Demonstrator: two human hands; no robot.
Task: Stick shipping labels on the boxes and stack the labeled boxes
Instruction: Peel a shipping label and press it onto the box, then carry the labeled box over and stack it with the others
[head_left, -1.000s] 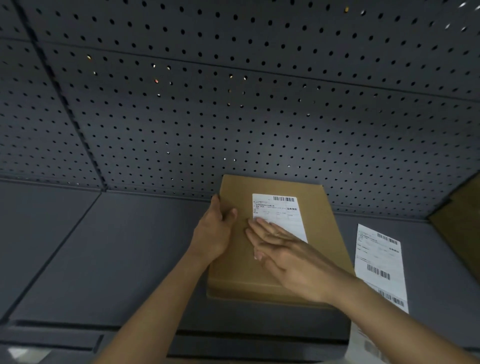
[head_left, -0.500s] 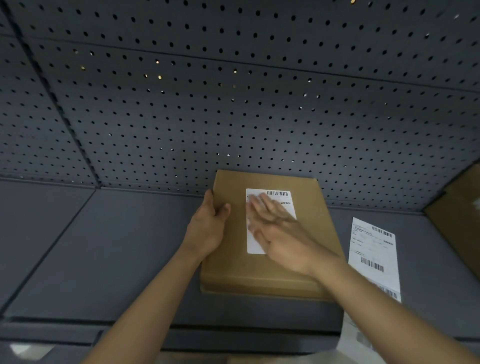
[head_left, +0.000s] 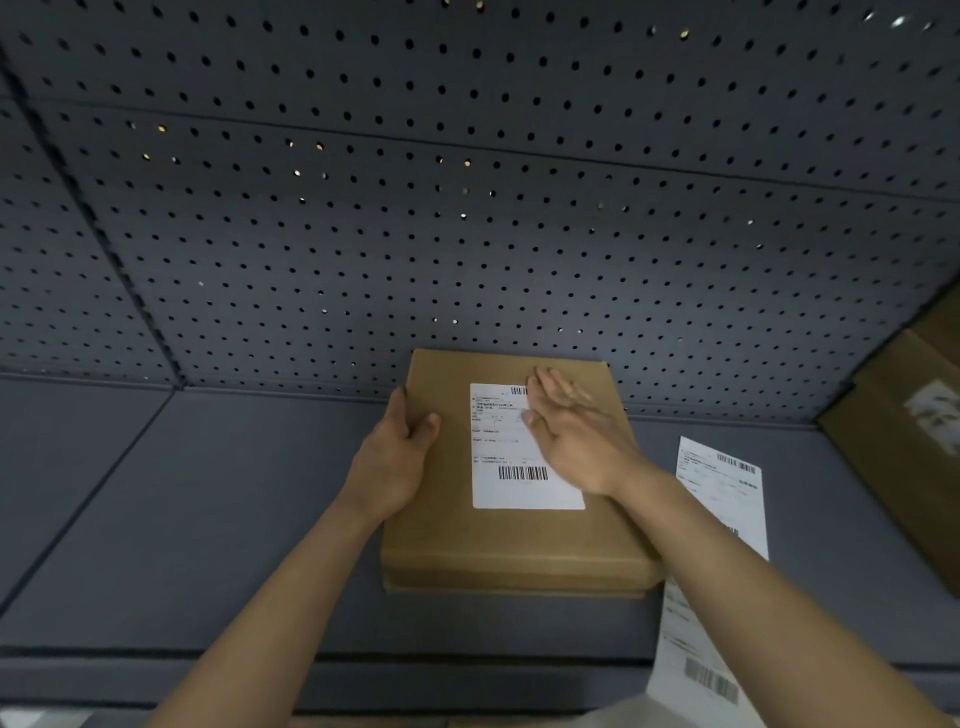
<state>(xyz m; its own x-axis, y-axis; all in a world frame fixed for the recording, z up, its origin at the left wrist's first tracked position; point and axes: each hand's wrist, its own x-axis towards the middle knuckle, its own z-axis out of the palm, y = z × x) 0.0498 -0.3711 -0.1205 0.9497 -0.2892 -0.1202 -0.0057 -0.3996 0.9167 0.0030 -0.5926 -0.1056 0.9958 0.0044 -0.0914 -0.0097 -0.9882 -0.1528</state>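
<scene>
Head view, box: flat brown cardboard box (head_left: 519, 540) lies mid-worktop on the dark grey worktop (head_left: 208, 519), long axis running from front edge to back edge, far end at the perforated grey back panel (head_left: 467, 234).
Label: white shipping label (head_left: 511, 488) is on top, lengthwise with the box, big barcode toward the front edge.
Left hand: left hand (head_left: 395, 457) grips the box's left edge, fingers curled over the side, thumb on top.
Right hand: right hand (head_left: 576, 431) lies flat, fingers straight and together, pressing the label's far right corner.
Right side: white label strip (head_left: 722, 499) lies beside the box, and another brown carton (head_left: 904, 441) sits at the right edge.
</scene>
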